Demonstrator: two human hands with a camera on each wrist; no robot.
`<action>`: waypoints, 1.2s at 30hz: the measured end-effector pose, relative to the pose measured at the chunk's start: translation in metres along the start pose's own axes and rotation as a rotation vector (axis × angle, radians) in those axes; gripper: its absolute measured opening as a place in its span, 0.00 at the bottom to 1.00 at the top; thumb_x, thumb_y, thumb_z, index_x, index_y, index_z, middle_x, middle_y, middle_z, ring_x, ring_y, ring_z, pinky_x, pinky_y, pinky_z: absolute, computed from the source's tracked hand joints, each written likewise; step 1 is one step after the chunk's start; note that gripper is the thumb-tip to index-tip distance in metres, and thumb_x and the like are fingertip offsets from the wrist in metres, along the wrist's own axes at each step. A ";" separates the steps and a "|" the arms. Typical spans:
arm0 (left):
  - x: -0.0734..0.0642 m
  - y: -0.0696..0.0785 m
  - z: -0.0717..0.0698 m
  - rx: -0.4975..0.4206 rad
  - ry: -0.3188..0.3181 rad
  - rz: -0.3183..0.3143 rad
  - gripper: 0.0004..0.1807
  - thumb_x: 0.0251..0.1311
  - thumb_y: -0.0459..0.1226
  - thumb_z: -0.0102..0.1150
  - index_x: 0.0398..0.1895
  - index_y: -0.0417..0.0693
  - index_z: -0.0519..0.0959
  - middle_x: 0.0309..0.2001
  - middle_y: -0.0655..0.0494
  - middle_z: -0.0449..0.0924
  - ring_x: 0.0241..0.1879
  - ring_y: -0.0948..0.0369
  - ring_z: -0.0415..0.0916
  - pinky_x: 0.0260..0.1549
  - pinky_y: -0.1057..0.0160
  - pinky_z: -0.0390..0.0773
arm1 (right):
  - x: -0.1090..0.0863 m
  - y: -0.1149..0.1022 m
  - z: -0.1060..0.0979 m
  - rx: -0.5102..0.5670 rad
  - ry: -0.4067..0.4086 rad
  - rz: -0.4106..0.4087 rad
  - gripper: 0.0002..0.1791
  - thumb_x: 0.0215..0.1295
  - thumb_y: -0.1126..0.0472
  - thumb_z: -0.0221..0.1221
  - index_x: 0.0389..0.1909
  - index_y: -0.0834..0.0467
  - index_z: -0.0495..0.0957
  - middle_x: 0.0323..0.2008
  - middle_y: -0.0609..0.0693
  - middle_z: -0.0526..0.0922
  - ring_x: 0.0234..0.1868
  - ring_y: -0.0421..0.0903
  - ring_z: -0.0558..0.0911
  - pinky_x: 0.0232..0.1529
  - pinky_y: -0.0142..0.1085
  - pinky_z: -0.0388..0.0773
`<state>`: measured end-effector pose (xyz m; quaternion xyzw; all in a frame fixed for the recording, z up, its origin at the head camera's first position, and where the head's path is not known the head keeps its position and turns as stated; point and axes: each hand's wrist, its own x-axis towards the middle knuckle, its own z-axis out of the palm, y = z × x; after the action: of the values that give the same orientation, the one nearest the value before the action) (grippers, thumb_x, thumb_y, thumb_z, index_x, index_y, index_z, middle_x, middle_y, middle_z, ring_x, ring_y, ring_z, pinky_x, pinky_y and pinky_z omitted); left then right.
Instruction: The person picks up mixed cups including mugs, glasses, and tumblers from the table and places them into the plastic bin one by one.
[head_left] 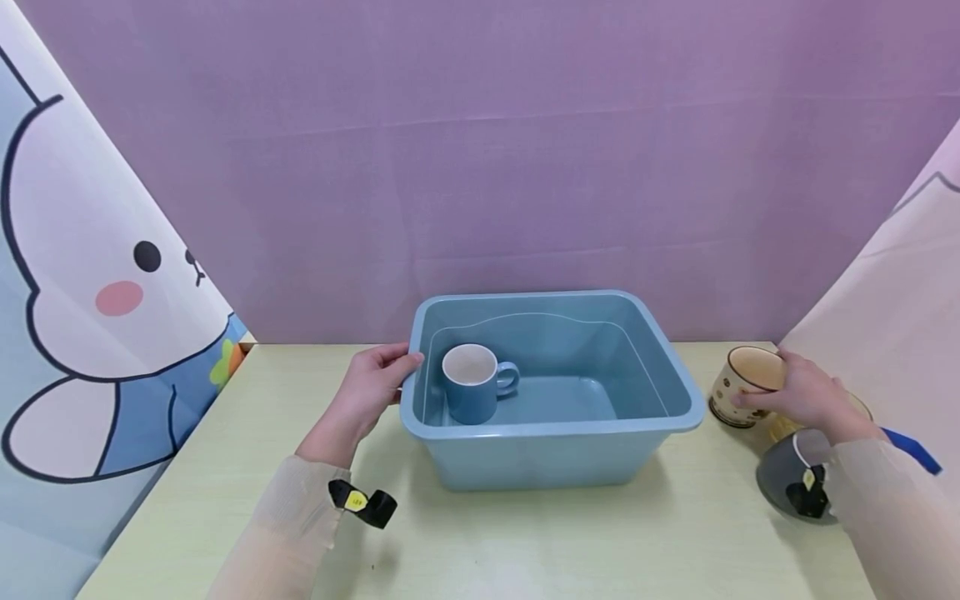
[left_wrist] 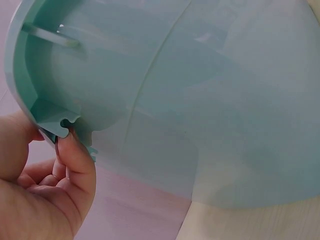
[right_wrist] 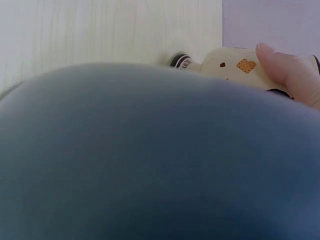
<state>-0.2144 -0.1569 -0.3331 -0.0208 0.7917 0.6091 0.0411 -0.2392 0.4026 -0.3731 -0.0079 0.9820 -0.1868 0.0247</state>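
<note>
Head view shows two arms in pale sleeves (head_left: 262, 533) reaching out over the bench (head_left: 540, 550), one on each side of a blue tub (head_left: 540, 458). The left hand (head_left: 367, 383) holds the tub by its left rim. Its arm slants up and in, the thumb is on the rim, and in the left wrist view bent fingers tuck under the edge, so it is a pinch. The right hand (head_left: 813, 396) is off to the right of the tub, bent in toward a spotty cream cup (head_left: 723, 398). It grips that cup, with the thumb on the near side (I cannot tell if the cup's bottom touches the bench). The cup is near the tub's right end, outside it. A gray mug (head_left: 780, 471) is just beside the right wrist, partly hidden by it. In the right wrist view, a big blurry dark shape (right_wrist: 150, 165) covers most of the cream cup. A blue mug (head_left: 471, 398) stands upright inside the tub, toward the left end, with its handle pointing right
</note>
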 end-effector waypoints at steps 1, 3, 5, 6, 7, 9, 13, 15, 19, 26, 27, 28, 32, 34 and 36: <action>0.000 0.000 0.000 0.001 -0.001 0.001 0.23 0.67 0.44 0.51 0.63 0.45 0.71 0.54 0.44 0.78 0.41 0.60 0.80 0.43 0.58 0.82 | 0.000 0.000 0.000 0.001 0.003 -0.003 0.67 0.51 0.37 0.64 0.66 0.81 0.37 0.57 0.84 0.57 0.56 0.80 0.58 0.52 0.76 0.43; 0.000 0.000 0.000 -0.001 0.000 0.001 0.23 0.67 0.44 0.51 0.62 0.45 0.71 0.53 0.44 0.78 0.41 0.60 0.80 0.43 0.58 0.82 | 0.000 0.000 0.000 0.008 0.004 -0.001 0.66 0.51 0.36 0.64 0.66 0.81 0.38 0.56 0.84 0.59 0.55 0.80 0.59 0.52 0.77 0.42; 0.000 0.000 0.000 -0.001 0.000 0.001 0.23 0.67 0.44 0.51 0.62 0.45 0.71 0.53 0.44 0.78 0.41 0.60 0.80 0.43 0.58 0.82 | -0.001 -0.001 0.000 0.020 0.007 0.000 0.66 0.51 0.36 0.64 0.66 0.81 0.40 0.55 0.83 0.61 0.55 0.79 0.60 0.52 0.77 0.41; 0.000 0.000 -0.001 -0.002 -0.001 0.001 0.23 0.67 0.44 0.51 0.62 0.45 0.71 0.53 0.43 0.78 0.41 0.60 0.80 0.43 0.58 0.82 | -0.001 -0.001 0.000 0.022 0.008 0.002 0.66 0.50 0.36 0.64 0.66 0.81 0.40 0.55 0.83 0.61 0.55 0.79 0.60 0.52 0.77 0.41; 0.000 0.000 -0.001 -0.002 -0.002 0.002 0.23 0.67 0.44 0.51 0.62 0.45 0.71 0.53 0.43 0.77 0.41 0.59 0.80 0.43 0.58 0.82 | -0.001 -0.001 0.001 0.027 0.007 0.004 0.66 0.51 0.35 0.64 0.66 0.81 0.40 0.56 0.83 0.60 0.55 0.80 0.60 0.53 0.77 0.40; 0.000 0.001 0.000 -0.003 -0.002 0.003 0.23 0.67 0.44 0.52 0.62 0.45 0.72 0.53 0.43 0.78 0.41 0.59 0.80 0.42 0.58 0.82 | -0.003 -0.001 0.001 0.034 0.000 0.012 0.66 0.51 0.35 0.63 0.66 0.81 0.39 0.57 0.84 0.57 0.57 0.80 0.57 0.53 0.77 0.39; 0.000 0.000 -0.001 -0.003 -0.003 0.003 0.23 0.67 0.44 0.52 0.62 0.45 0.71 0.53 0.44 0.78 0.41 0.59 0.80 0.43 0.58 0.82 | -0.004 -0.003 0.001 0.059 -0.013 0.030 0.65 0.55 0.33 0.59 0.67 0.81 0.36 0.60 0.85 0.52 0.58 0.81 0.53 0.54 0.77 0.36; -0.001 0.001 -0.001 -0.002 -0.002 0.002 0.23 0.67 0.44 0.52 0.62 0.45 0.71 0.53 0.44 0.78 0.41 0.59 0.80 0.44 0.57 0.82 | -0.005 -0.004 0.001 0.069 -0.015 0.039 0.64 0.56 0.33 0.57 0.67 0.80 0.36 0.60 0.85 0.51 0.59 0.81 0.53 0.55 0.77 0.36; -0.001 0.001 -0.001 -0.006 -0.004 0.004 0.23 0.67 0.43 0.51 0.62 0.45 0.71 0.53 0.44 0.78 0.41 0.59 0.80 0.44 0.56 0.82 | -0.006 -0.004 0.002 0.075 -0.016 0.046 0.64 0.57 0.33 0.56 0.67 0.80 0.35 0.61 0.85 0.49 0.59 0.81 0.52 0.55 0.77 0.36; -0.003 0.002 0.000 -0.004 -0.006 0.002 0.23 0.67 0.43 0.51 0.62 0.44 0.71 0.54 0.43 0.77 0.41 0.59 0.80 0.44 0.56 0.82 | -0.007 -0.005 0.002 0.079 -0.012 0.047 0.63 0.58 0.32 0.55 0.67 0.79 0.35 0.61 0.85 0.50 0.59 0.82 0.53 0.55 0.77 0.34; -0.003 0.002 0.000 -0.005 -0.006 0.001 0.23 0.67 0.43 0.51 0.62 0.44 0.71 0.54 0.43 0.77 0.41 0.59 0.80 0.45 0.56 0.82 | -0.008 -0.006 0.002 0.081 -0.010 0.047 0.63 0.58 0.32 0.55 0.67 0.79 0.35 0.61 0.85 0.50 0.59 0.82 0.53 0.55 0.77 0.33; -0.003 0.002 0.000 -0.005 -0.006 0.001 0.23 0.67 0.43 0.51 0.62 0.44 0.71 0.54 0.42 0.77 0.41 0.59 0.80 0.45 0.55 0.82 | -0.008 -0.005 0.003 0.084 -0.007 0.047 0.63 0.58 0.32 0.55 0.67 0.79 0.36 0.60 0.84 0.51 0.59 0.82 0.53 0.55 0.76 0.33; -0.002 0.002 0.000 -0.005 -0.009 -0.001 0.23 0.67 0.43 0.51 0.62 0.44 0.71 0.54 0.42 0.77 0.41 0.58 0.80 0.46 0.54 0.81 | -0.009 -0.005 0.003 0.094 -0.002 0.049 0.62 0.58 0.33 0.55 0.68 0.78 0.36 0.61 0.84 0.51 0.59 0.81 0.53 0.56 0.76 0.31; -0.002 0.002 0.000 -0.006 -0.009 0.000 0.23 0.67 0.43 0.51 0.62 0.44 0.71 0.54 0.42 0.77 0.42 0.58 0.80 0.46 0.54 0.81 | -0.009 -0.006 0.002 0.104 -0.006 0.053 0.62 0.58 0.33 0.55 0.68 0.78 0.36 0.61 0.84 0.51 0.59 0.82 0.52 0.56 0.76 0.32; -0.002 0.002 -0.001 -0.007 -0.011 0.001 0.23 0.67 0.43 0.50 0.62 0.44 0.71 0.55 0.42 0.77 0.42 0.58 0.80 0.46 0.54 0.81 | -0.010 -0.007 0.001 0.116 -0.016 0.057 0.62 0.59 0.33 0.55 0.68 0.77 0.35 0.62 0.84 0.50 0.59 0.82 0.53 0.56 0.75 0.42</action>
<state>-0.2123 -0.1571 -0.3311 -0.0170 0.7893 0.6121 0.0451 -0.2296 0.3956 -0.3714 0.0199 0.9691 -0.2428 0.0385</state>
